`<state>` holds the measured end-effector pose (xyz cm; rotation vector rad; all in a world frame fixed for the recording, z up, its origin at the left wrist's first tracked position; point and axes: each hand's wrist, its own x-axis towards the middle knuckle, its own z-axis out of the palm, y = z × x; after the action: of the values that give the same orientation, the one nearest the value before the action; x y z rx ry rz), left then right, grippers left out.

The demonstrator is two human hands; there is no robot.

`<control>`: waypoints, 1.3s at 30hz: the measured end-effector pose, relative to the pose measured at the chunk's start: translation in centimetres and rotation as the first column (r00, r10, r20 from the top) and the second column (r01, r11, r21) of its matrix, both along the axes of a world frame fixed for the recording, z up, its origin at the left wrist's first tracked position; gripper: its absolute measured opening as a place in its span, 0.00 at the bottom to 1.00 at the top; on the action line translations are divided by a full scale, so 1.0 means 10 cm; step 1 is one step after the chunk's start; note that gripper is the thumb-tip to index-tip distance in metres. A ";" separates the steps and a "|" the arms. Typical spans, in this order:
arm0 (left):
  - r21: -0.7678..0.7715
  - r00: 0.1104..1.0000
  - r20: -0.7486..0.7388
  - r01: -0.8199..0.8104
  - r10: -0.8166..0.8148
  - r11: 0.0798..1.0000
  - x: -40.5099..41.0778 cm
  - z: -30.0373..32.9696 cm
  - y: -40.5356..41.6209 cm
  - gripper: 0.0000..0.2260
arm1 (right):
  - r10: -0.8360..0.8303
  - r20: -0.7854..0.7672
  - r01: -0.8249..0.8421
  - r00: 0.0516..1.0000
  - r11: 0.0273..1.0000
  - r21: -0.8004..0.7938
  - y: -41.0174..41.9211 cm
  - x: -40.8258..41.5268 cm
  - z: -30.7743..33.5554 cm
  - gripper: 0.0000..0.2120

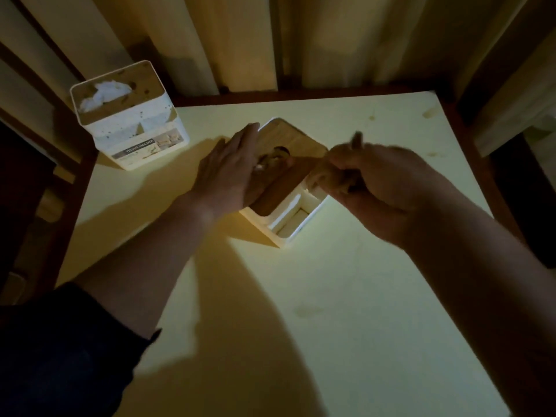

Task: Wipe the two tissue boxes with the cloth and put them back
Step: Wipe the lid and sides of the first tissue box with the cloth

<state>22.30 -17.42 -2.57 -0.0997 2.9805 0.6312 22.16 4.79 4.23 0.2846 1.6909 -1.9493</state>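
Note:
A white tissue box with a wooden lid [293,139] stands in the middle of the pale table [346,296]; its near side has open compartments. My left hand [228,170] lies flat against the box's left side and lid, fingers straight. My right hand [376,182] grips a bunched brownish cloth [334,164] at the box's right edge; the hand is blurred. A second white tissue box [129,115], with white tissue showing through its wooden lid and a "TISSUE HOLDER" label, stands at the table's far left corner.
Curtains [240,40] hang behind the table's far edge. Dark wooden furniture [45,164] flanks the table on the left and right. Small stains [430,112] mark the far right of the tabletop. The light is dim.

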 end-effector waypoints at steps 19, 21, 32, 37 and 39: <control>0.019 0.993 -0.106 0.062 -0.059 0.998 -0.05 -0.17 -0.19 0.24 | 0.866 -0.465 0.250 0.187 0.415 0.875 -0.58 0.64 -1.09 0.15; 0.016 0.993 -0.100 0.060 -0.058 0.998 -0.06 -0.17 -0.18 0.24 | 0.907 -0.380 0.232 0.180 0.336 0.913 -0.63 0.56 -0.97 0.12; 0.039 0.991 -0.134 0.031 -0.025 0.999 -0.05 -0.20 -0.15 0.26 | 0.973 -0.102 -0.138 0.209 0.133 0.982 -0.92 0.25 -0.63 0.13; 0.016 0.994 -0.109 0.024 -0.022 1.000 -0.09 -0.20 -0.18 0.27 | 0.955 -0.171 -0.286 0.243 0.239 0.928 -0.87 0.07 -0.38 0.03; 0.033 0.992 -0.122 0.020 -0.015 0.999 -0.09 -0.22 -0.18 0.27 | 0.939 -0.170 -0.345 0.299 0.272 0.898 -0.83 0.05 -0.35 0.13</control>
<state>21.39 -19.23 -4.75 -0.0337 3.0813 0.7110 22.64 -3.54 0.72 -1.0348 2.3940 -0.4867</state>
